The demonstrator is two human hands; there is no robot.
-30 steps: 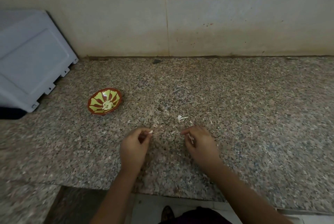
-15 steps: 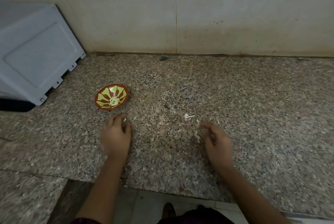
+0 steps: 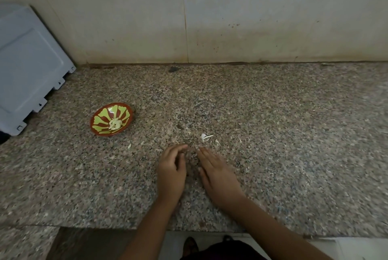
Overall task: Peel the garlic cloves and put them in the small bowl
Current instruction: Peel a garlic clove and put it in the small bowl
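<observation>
Empty and relaxed, left hand (image 3: pixel 171 172) had rejoined flat right hand (image 3: pixel 218 175) from the small bowl (image 3: pixel 130 113), clove (image 3: pixel 115 124) seemingly delivered.

A speckled brown granite countertop (image 3: pixel 273 133) carries a small red-brown bowl with yellow-green petals (image 3: pixel 128 112), well left of the left hand's (image 3: pixel 171 173) fingers (image 3: pixel 177 149). White papery garlic skin scraps (image 3: pixel 204 137) lie just beyond the right hand's (image 3: pixel 218 173) fingertips (image 3: pixel 201 151). A grey-white plastic appliance (image 3: pixel 27 70) stands far left.
</observation>
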